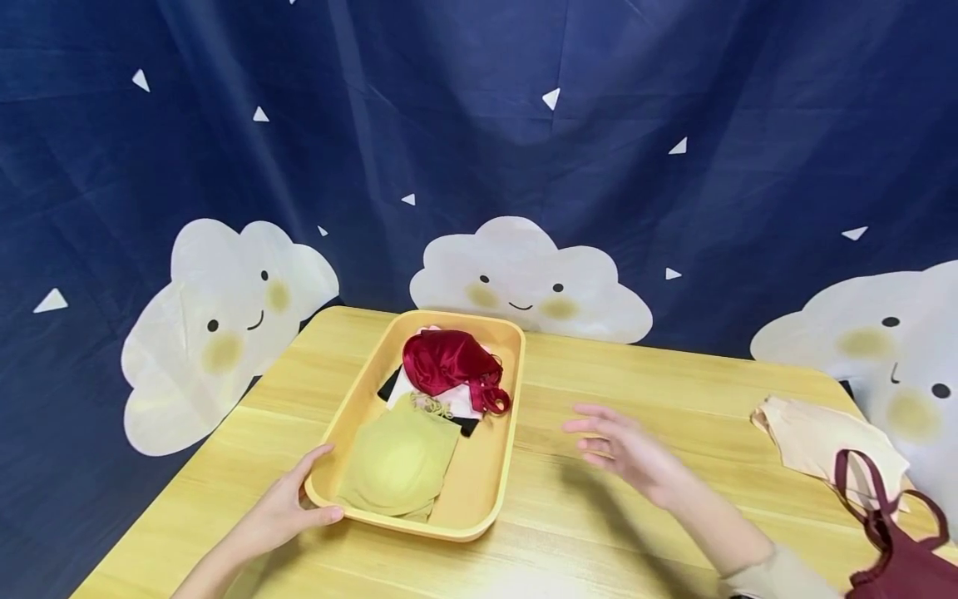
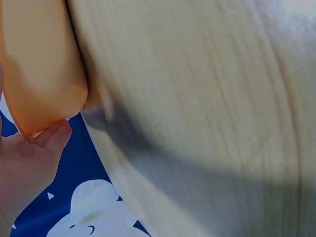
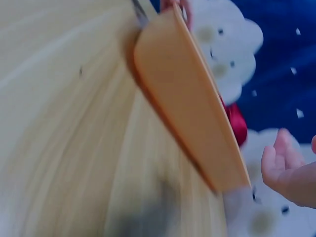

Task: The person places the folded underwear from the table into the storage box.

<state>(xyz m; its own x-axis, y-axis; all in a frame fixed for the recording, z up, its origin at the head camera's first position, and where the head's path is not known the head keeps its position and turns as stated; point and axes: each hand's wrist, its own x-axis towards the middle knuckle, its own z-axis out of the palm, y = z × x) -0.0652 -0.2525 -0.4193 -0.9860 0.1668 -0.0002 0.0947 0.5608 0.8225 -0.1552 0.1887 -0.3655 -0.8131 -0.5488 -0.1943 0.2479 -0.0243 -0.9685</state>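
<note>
An orange-yellow plastic tray (image 1: 511,466) stands on the wooden table. My left hand (image 1: 279,509) grips its near left corner, thumb at the near rim and fingers at the left side; the left wrist view shows the hand (image 2: 34,160) against the tray's outer wall (image 2: 44,59). Inside lie a folded yellow-green padded top (image 1: 397,462), a shiny dark red bra (image 1: 447,362), and pink-white and black cloth partly hidden under it. My right hand (image 1: 624,449) hovers right of the tray, fingers loosely extended and holding nothing; in the right wrist view the hand (image 3: 291,170) is apart from the tray.
At the table's right lie a cream garment (image 1: 831,441) and a maroon strappy top (image 1: 909,557), which overlaps it and runs out of view. A dark blue curtain (image 1: 479,125) with smiling clouds hangs behind the wooden table (image 1: 599,374).
</note>
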